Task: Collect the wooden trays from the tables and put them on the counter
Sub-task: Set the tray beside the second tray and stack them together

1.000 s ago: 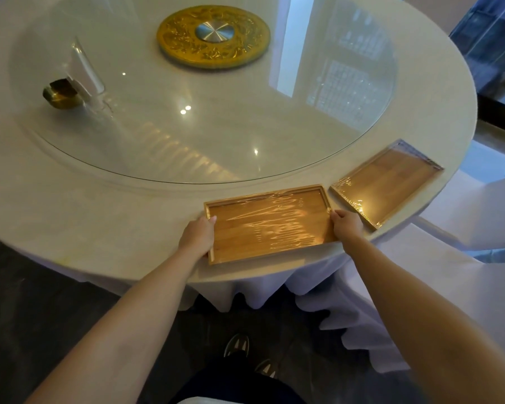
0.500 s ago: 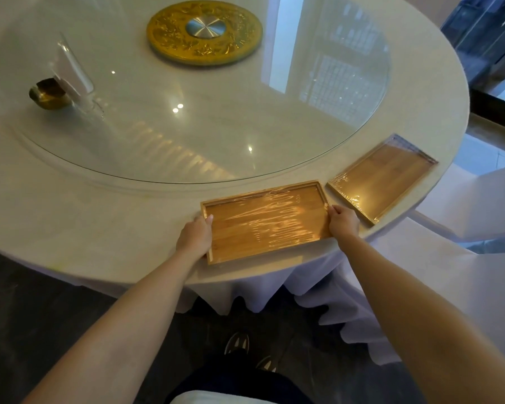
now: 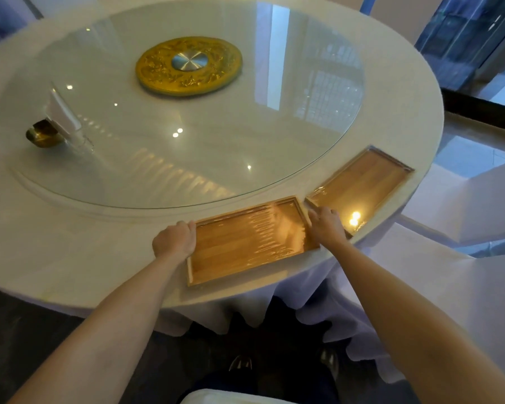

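A rectangular, plastic-wrapped wooden tray [image 3: 250,242] lies at the lower centre of the frame, on the near rim of a round white table [image 3: 70,252]. Its long axis runs left to right, slightly tilted. The left hand [image 3: 174,240] curls over its left short end and the right hand [image 3: 327,225] over its right short end, so both grip the tray between them. A second wrapped wooden tray [image 3: 362,188] sits just beside it, to the right, nearer the right hand.
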### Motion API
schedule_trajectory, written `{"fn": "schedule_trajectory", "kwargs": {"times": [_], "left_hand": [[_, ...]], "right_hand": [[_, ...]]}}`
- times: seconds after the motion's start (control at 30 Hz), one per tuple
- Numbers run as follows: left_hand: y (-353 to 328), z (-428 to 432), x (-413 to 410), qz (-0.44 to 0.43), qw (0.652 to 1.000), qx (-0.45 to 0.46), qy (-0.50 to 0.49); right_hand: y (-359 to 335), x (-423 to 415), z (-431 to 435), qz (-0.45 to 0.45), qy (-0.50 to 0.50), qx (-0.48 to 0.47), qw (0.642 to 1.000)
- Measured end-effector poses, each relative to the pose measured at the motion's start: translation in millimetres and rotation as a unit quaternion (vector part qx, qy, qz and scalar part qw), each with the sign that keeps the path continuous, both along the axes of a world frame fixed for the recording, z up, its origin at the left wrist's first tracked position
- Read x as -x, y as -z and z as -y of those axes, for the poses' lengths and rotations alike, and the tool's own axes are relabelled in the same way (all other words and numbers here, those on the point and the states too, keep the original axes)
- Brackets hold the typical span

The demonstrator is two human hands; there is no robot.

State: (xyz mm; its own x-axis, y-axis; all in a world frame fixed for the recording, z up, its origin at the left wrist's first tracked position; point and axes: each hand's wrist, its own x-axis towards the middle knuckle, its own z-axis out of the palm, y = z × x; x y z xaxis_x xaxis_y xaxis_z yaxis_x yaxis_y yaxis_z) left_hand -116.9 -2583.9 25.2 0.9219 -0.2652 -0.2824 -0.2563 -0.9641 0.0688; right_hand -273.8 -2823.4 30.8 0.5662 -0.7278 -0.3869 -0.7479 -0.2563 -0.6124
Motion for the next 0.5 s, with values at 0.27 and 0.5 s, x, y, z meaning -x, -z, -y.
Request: {"fn": "schedule_trajectory", "kwargs": {"times": [0.27, 0.5], "left_hand": [[-22.2, 140.8, 55.9, 0.004, 0.995, 0.094, -0.010], [-7.5, 268.9, 120.8, -0.076, 0.984, 0.141, -0.079]], "right_hand": [[-22.8, 23.6, 116.9, 0.037, -0.039, 0.056, 0.997], [-25.6, 49.7, 243.1, 0.010, -0.107, 0.074, 0.991]]}}
